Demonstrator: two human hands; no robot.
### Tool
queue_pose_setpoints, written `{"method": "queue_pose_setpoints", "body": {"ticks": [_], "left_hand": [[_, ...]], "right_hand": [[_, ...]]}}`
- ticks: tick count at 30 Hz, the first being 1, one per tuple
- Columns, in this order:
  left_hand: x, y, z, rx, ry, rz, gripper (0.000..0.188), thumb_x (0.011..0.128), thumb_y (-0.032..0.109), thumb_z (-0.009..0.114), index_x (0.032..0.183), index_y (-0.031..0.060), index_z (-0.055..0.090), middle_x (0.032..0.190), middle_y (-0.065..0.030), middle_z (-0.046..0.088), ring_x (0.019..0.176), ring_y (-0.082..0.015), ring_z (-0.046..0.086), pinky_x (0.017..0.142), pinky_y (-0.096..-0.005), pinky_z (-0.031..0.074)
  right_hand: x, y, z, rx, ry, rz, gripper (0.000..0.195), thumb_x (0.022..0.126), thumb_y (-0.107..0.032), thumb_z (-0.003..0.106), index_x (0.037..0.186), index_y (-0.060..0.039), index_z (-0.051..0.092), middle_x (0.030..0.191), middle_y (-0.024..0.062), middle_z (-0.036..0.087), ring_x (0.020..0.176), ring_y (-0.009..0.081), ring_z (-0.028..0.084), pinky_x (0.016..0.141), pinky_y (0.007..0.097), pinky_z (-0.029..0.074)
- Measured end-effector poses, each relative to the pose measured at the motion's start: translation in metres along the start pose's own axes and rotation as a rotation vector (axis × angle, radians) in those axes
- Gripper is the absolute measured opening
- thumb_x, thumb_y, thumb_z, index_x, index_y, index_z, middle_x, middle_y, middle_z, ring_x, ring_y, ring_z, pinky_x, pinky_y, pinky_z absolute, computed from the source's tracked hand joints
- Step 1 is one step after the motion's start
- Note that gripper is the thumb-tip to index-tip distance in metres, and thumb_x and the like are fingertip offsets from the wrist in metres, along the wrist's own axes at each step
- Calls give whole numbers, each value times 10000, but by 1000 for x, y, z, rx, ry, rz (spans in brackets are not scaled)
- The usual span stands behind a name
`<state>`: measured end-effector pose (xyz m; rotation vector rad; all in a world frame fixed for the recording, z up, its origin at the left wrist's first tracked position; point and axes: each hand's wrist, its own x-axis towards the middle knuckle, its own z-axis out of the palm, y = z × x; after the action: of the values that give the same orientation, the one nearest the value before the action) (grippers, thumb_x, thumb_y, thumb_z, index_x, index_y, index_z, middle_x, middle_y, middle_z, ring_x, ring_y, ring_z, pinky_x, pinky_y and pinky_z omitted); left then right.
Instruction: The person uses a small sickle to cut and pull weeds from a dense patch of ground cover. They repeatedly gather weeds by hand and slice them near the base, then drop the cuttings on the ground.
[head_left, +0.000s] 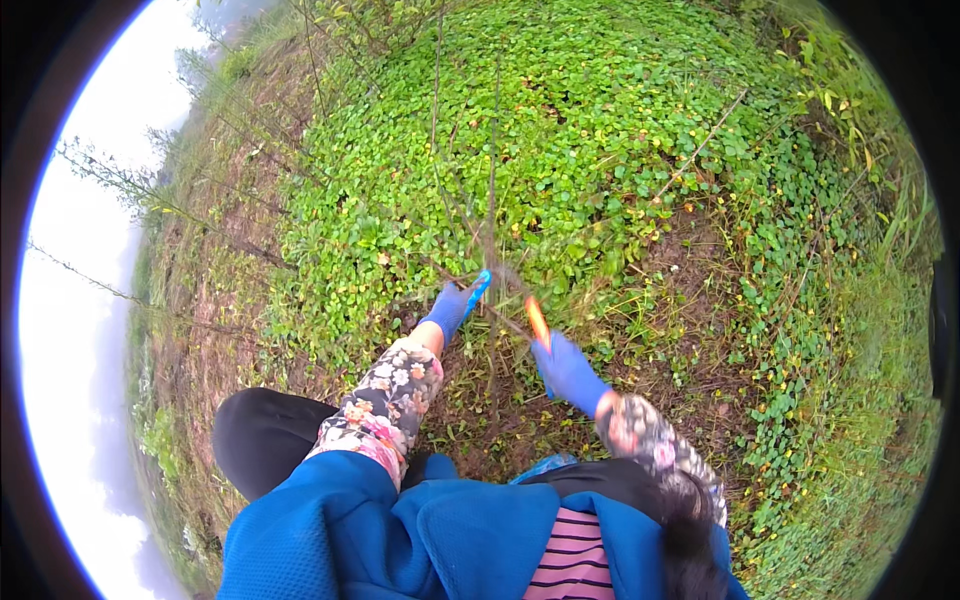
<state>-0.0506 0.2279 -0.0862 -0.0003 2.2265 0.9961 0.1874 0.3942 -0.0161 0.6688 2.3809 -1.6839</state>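
Observation:
My left hand (452, 306), in a blue work glove with a brighter blue palm, reaches low to the ground among thin bare stems (491, 195). Whether its fingers grip a stem is not clear. To its right, my right hand (571, 373), also gloved in blue, is closed around the orange handle of a hand tool (538, 322). The tool's head is blurred by motion and points toward the stems near my left fingertips. Low green leafy ground cover (600, 135) spreads beyond both hands.
Bare brown soil (694, 262) with weeds shows at the right. A dry stick (701, 146) leans over the leaves. Tall thin shrubs (187, 214) stand on the left slope, and grass (862, 420) grows along the right. My bent knee (266, 435) is at lower left.

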Motion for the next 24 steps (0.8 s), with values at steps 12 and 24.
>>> {"method": "queue_pose_setpoints", "body": {"ticks": [12, 24], "left_hand": [[-5, 50, -4, 625, -126, -6, 899, 787, 728, 598, 1136, -100, 638, 1069, -291, 675, 1022, -403, 667, 889, -451, 519], [-126, 196, 108, 603, 27, 1231, 685, 857, 447, 708, 1370, 53, 481, 1338, -220, 545, 1233, -378, 538, 1033, -429, 451]], "right_hand": [[-106, 40, -58, 23, 401, -16, 298, 999, -339, 533, 1014, -41, 523, 723, 139, 595, 650, 308, 622, 568, 457, 474], [-133, 90, -23, 1150, 474, 385, 258, 982, -352, 603, 956, -97, 570, 647, -31, 515, 484, 92, 490, 413, 280, 421]]}}
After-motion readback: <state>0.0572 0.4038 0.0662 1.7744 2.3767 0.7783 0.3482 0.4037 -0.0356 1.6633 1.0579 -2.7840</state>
